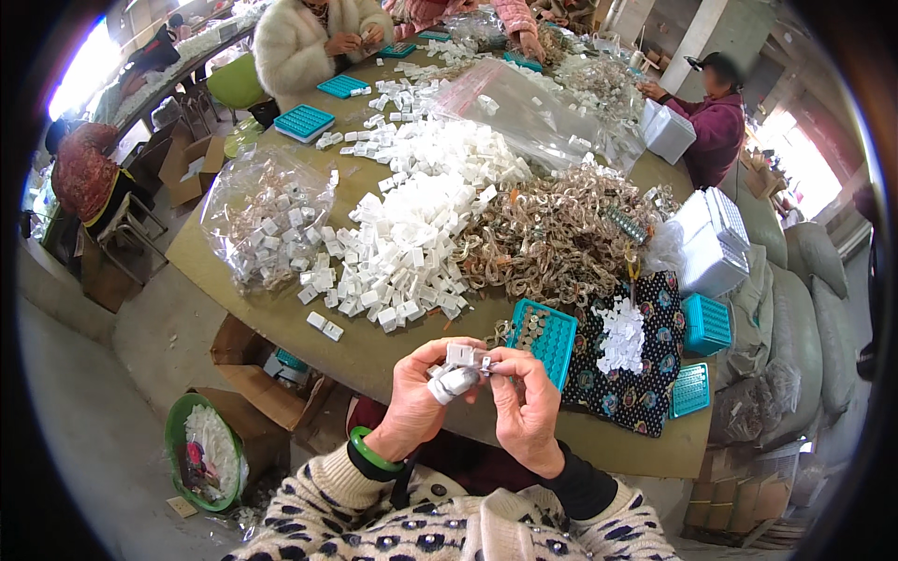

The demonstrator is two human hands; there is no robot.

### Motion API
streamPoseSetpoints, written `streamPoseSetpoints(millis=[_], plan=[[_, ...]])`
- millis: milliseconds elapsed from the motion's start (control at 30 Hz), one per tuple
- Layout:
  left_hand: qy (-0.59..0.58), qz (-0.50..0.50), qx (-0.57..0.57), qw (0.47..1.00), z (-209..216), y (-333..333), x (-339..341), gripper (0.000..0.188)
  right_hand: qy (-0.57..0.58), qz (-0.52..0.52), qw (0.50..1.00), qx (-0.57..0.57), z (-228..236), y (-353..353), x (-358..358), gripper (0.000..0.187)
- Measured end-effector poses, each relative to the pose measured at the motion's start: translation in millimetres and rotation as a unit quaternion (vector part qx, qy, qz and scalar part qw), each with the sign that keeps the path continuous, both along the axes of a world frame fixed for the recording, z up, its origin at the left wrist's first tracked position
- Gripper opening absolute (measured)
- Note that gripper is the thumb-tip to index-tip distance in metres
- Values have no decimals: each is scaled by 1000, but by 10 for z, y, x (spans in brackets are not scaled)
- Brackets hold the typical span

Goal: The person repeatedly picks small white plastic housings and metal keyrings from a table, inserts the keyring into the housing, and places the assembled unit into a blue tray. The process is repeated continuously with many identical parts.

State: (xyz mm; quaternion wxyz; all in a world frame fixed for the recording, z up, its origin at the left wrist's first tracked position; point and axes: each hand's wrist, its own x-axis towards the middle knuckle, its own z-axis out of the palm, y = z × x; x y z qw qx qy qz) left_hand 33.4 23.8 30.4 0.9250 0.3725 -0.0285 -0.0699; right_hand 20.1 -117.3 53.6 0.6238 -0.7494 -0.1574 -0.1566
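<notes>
My left hand [418,393], a green bangle at its wrist, is closed on a small white plastic housing [461,354]. A pale grey, rounded wrapping shows at its thumb; I cannot tell whether it is tape or something held. My right hand [529,411] pinches a small metallic piece [485,366] against the housing's right side. Both hands meet just over the table's near edge. Just beyond the right hand lies a teal tray [557,338] with round metal parts in its left cells. A heap of white plastic housings [412,234] spreads ahead of my hands.
Tangled clear-brown cords [561,229] lie right of the heap, a filled plastic bag [267,220] left. White chips [621,337] rest on a patterned cloth [659,365]. White boxes [711,238] stand at right. A green basket [176,449] is on the floor. Other people work around the table.
</notes>
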Motion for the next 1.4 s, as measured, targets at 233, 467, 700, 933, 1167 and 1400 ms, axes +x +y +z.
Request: streamPoseSetpoints(millis=[233,467,700,933,1167,1400], plan=[[35,-14,2,999,-50,67,23,23,33,41,997,53,79,-21,10,6],[72,-72,-26,995,-91,90,-37,33,141,33,986,81,-10,-152,4,10],[40,-62,-75,995,-149,42,-30,28,195,44,964,173,21,-192,18,5],[-15,-42,-30,999,-202,-24,-22,23,286,67,931,216,118,-306,22,5],[-46,-27,-12,998,-212,-107,-19,20,293,75,925,228,142,-362,-13,8],[-48,-31,-11,998,-187,-154,-5,21,331,93,918,198,178,-429,-1,12]])
